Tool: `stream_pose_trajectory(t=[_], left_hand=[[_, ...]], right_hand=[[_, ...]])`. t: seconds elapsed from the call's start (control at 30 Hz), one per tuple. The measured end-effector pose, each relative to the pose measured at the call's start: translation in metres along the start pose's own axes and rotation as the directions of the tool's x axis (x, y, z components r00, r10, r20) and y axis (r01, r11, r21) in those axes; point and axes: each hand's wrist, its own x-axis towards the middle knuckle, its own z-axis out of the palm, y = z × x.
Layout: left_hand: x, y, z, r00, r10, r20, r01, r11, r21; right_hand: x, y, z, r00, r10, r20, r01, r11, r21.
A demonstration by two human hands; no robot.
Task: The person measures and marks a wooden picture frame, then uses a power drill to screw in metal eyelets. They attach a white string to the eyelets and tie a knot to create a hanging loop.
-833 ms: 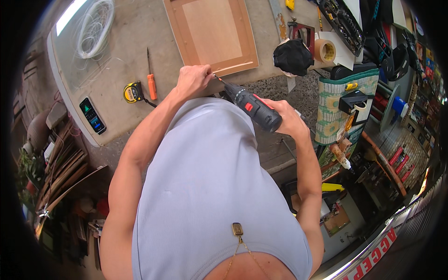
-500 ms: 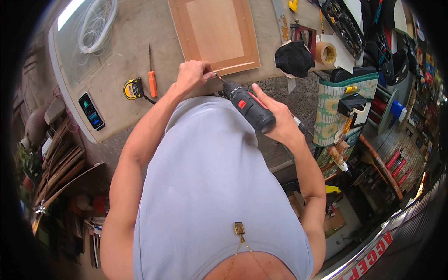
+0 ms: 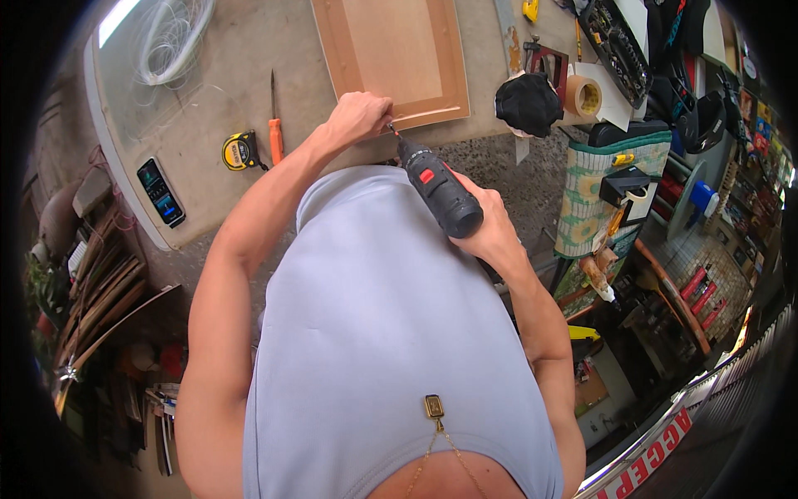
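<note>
Grey-brown worktop (image 3: 241, 75): left hand (image 3: 362, 115), grip unclear, sits at the near corner of the wooden panel (image 3: 403, 54) lying there; a slipping bit (image 3: 396, 132) could jab it should the drill (image 3: 440, 193), clasped by the right hand (image 3: 486, 223), tilt.

Head camera: looked steeply down from the wearer's head, wide fisheye
Shirt (image 3: 391, 291): sat near the lens, filling lower centre
Tabletop (image 3: 241, 79): lay farther off, across upper frame

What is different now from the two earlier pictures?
The right hand has swung the rear of the drill leftward, so it points straighter ahead. Nothing was released. The left hand stays at the panel's near edge; screwdriver and tape measure lie unmoved.
</note>
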Motion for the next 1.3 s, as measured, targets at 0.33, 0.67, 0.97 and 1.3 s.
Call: stream_pose_trajectory(t=[0.33,0.67,0.97,1.3], left_hand=[[0.017,-0.009,-0.005,0.985,0.088,0.151,-0.079,0.995,-0.062],[0.026,-0.02,-0.006,0.963,0.158,0.22,-0.111,0.97,-0.215],[0.032,-0.026,-0.003,0.933,0.044,0.357,0.069,0.953,-0.296],[0.029,-0.016,-0.017,0.922,0.06,0.383,0.091,0.926,-0.365]], right_hand=[[0.005,-0.017,-0.001,0.997,0.081,-0.011,-0.081,0.996,-0.035],[0.011,-0.024,-0.002,0.996,0.091,0.023,-0.089,0.993,-0.074],[0.016,-0.04,-0.006,0.995,0.082,0.051,-0.072,0.983,-0.167],[0.018,-0.043,-0.004,0.995,0.09,0.045,-0.077,0.968,-0.24]])
